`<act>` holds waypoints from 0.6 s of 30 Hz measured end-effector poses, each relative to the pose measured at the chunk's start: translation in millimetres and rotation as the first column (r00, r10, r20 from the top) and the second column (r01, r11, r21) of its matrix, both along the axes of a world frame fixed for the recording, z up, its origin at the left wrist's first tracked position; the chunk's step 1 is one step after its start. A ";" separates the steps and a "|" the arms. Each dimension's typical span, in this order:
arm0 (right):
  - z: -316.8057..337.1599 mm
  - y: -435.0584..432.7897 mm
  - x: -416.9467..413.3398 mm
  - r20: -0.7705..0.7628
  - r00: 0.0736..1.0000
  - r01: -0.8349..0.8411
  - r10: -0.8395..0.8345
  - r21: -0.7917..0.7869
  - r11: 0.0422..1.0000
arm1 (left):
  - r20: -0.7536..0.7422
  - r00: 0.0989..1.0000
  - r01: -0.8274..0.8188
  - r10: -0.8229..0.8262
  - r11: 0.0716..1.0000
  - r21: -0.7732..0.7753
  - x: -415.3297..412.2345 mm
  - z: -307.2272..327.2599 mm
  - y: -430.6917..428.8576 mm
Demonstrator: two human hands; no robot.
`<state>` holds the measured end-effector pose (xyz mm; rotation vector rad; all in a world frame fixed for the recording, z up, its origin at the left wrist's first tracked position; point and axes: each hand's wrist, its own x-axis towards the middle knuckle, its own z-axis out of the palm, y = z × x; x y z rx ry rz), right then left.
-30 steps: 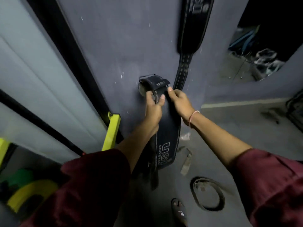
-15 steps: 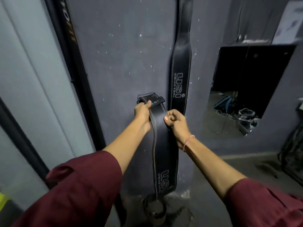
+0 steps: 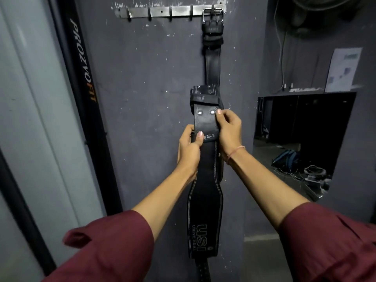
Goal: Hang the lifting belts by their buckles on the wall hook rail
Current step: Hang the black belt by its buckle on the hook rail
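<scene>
I hold a black leather lifting belt [image 3: 205, 202] upright against the dark grey wall. My left hand [image 3: 189, 147] grips its left edge and my right hand [image 3: 228, 131] grips its right edge, both just under its top end, whose buckle is hidden. Its wide part with white lettering hangs down between my forearms. High on the wall is a metal hook rail [image 3: 162, 11] with several hooks. A second black belt [image 3: 212, 55] hangs by its silver buckle from the rail's rightmost hook, directly above and behind the held belt.
A black post with orange and white lettering [image 3: 81, 64] runs down the wall at left beside a pale panel. At right a dark opening [image 3: 301, 139] shows cables and gear on the floor. A paper sheet [image 3: 343, 68] is stuck above it.
The view has tilted up, bringing the hook rail into sight. Both hands have raised the belt higher along the wall, and it now faces me flat.
</scene>
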<state>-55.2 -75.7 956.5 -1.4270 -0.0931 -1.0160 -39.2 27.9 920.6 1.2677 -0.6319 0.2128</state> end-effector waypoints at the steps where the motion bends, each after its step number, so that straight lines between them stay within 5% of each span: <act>1: 5.3 -3.4 0.0 -0.007 1.000 0.007 -0.007 -0.015 1.000 | 0.009 1.000 -0.027 0.027 1.000 0.003 0.4 0.0 -1.4; 5: -2.9 -5.0 -8.1 -0.039 0.999 -0.031 0.025 -0.155 0.987 | 0.029 0.993 -0.110 0.110 0.994 -0.021 2.4 -7.1 -1.9; 12: -94.1 30.3 -17.8 -0.199 0.978 -0.080 0.061 -0.088 0.993 | -0.014 0.994 -0.111 0.111 0.994 -0.018 18.3 12.9 0.1; 18: -79.7 40.8 -0.4 -0.147 0.988 -0.041 0.044 0.021 0.999 | 0.182 0.979 -0.136 0.087 0.952 0.276 33.8 38.4 16.8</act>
